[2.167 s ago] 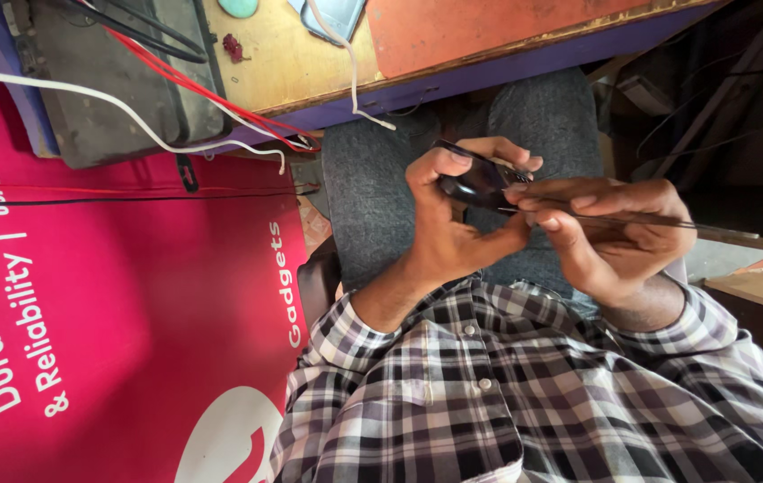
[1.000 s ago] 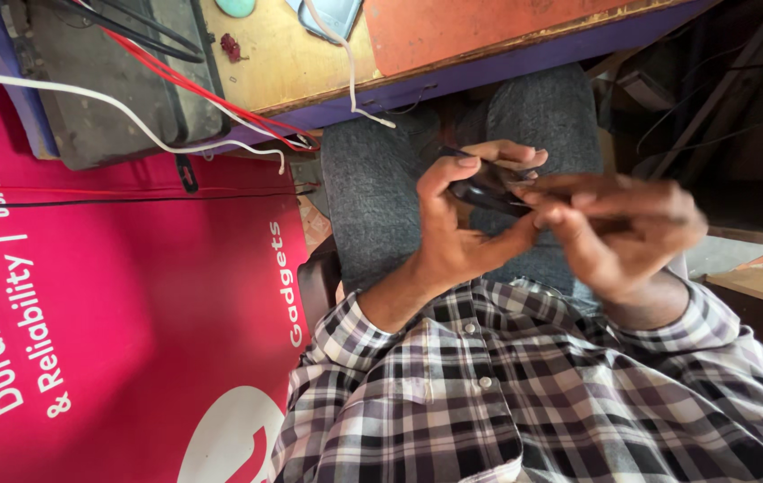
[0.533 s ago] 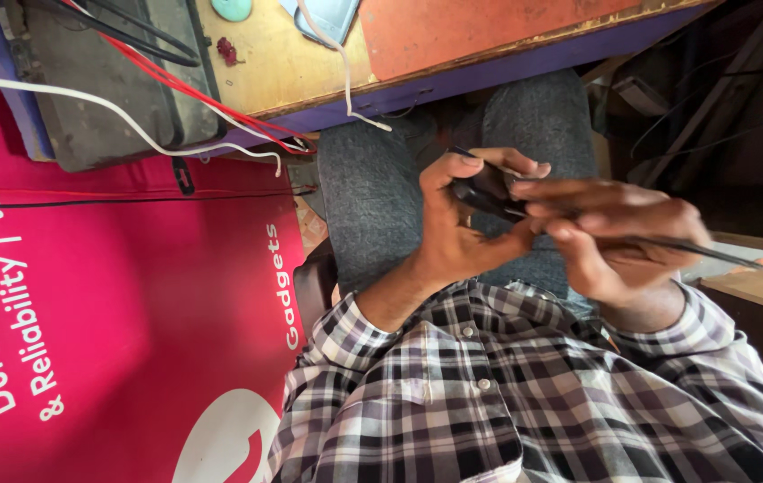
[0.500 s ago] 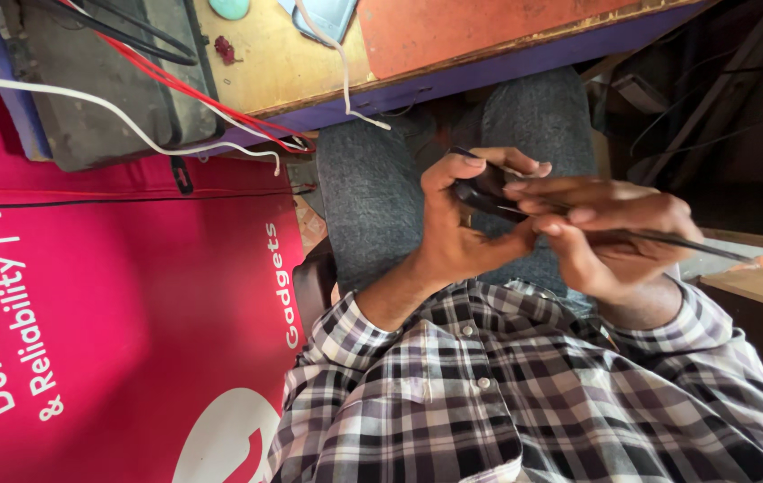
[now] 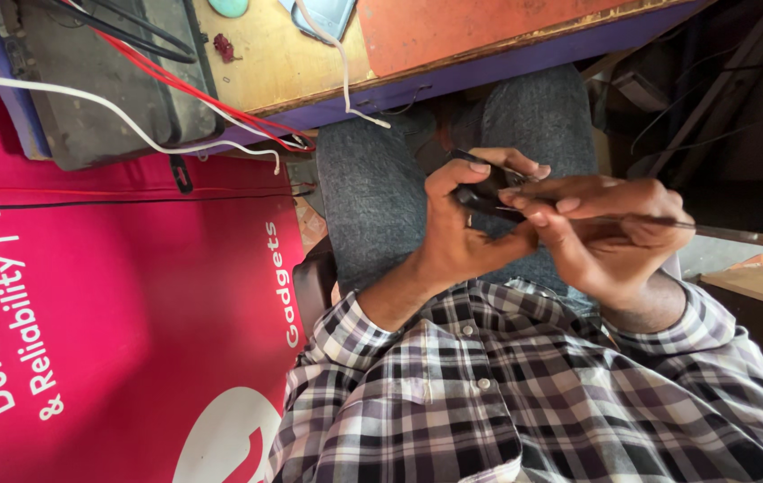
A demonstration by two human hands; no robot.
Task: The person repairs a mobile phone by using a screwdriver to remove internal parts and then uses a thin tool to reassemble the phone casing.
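Note:
My left hand [image 5: 457, 228] grips a small black device [image 5: 486, 190] over my lap, thumb and fingers curled around it. My right hand [image 5: 609, 233] is closed on a thin dark tool [image 5: 659, 221], a slim rod that sticks out to the right, with its tip against the black device. Both hands touch each other above my grey trousers [image 5: 372, 215]. Checked shirt sleeves cover both forearms.
A wooden workbench [image 5: 310, 54] with a purple edge runs across the top, carrying a grey box [image 5: 104, 80], red, white and black wires [image 5: 175, 134] and an orange mat [image 5: 489, 22]. A pink banner [image 5: 113, 340] fills the left. Dark clutter and a wooden board [image 5: 757, 277] lie right.
The hands stay together over the lap with small shifts. The thin tool's free end has swung slightly, and my fingers have re-gripped around the black device.

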